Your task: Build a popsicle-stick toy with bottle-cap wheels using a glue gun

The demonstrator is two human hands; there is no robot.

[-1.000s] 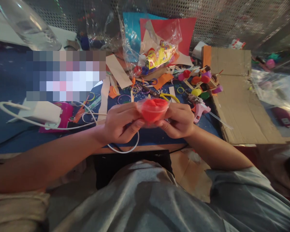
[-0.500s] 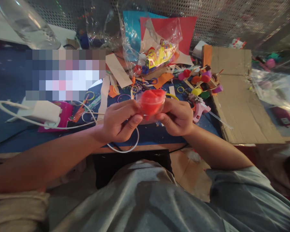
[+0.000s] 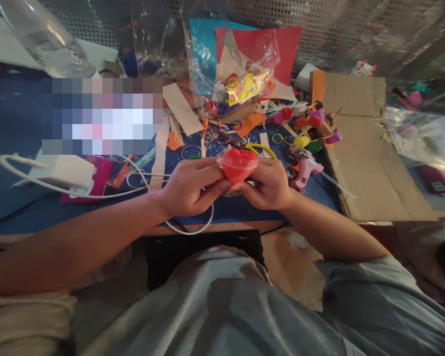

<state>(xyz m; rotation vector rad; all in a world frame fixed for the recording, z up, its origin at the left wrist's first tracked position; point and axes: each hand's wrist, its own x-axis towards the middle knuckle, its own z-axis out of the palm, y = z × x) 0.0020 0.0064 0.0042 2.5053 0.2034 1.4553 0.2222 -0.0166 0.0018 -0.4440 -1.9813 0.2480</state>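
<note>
Between both hands, over the front of the blue table, is a soft-looking red lump in clear plastic wrap. My left hand pinches the left side and underside of the wrap with thumb and forefinger. From the other side, my right hand grips it the same way, and the thumbs nearly meet below it. Just beyond the hands lie scissors with yellow handles. A pink glue gun rests to the right of my right hand.
A cluster of sticks with coloured caps stands behind the glue gun, beside a cardboard sheet. A yellow-labelled packet lies in clear plastic at the back. On the left are a white charger, its cable and a bottle.
Both hands have come closer together and bunched the plastic beneath the red lump. The lump has shifted slightly right and down, uncovering more of the scissors.
</note>
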